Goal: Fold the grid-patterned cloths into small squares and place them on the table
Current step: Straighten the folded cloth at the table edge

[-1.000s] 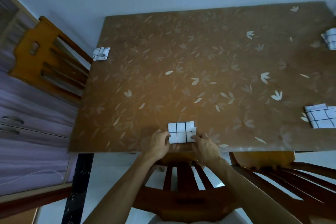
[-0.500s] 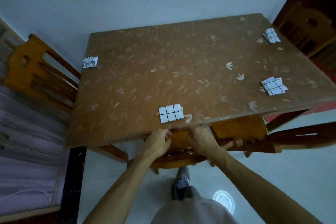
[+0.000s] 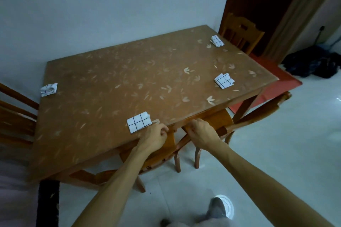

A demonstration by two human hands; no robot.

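**Left hand** (image 3: 156, 137): fingers loosely curled, holding nothing. It sits at the near edge of the table (image 3: 129, 79). A second ago its fingertips pressed on the near cloth; now it has drawn back off it.

**Right hand** (image 3: 203, 134): fingers loosely curled, holding nothing, just beside the left hand and off the table edge. It too has come away from the cloth. Whether it touches the chair (image 3: 219, 117) tucked below it cannot be told.

**Near cloth** (image 3: 139, 121): a folded small square, grid side up. It lies flat on the table just beyond the left hand, touched by neither hand.

**Right cloth** (image 3: 223, 83): folded, well beyond the right hand and to its right.

**Far cloth** (image 3: 217, 41): folded, at the table corner farthest from both hands.

**Left cloth** (image 3: 48, 89): folded but lumpier, at the table edge well to the left of the left hand.

**Change:** both hands have let go and the view has pulled back, so all four cloths now show.

**Reading:** the near cloth looks finished and placed. No unfolded cloth is in view, so the task is probably at or near its end. Any further cloth would have to come from outside the view.
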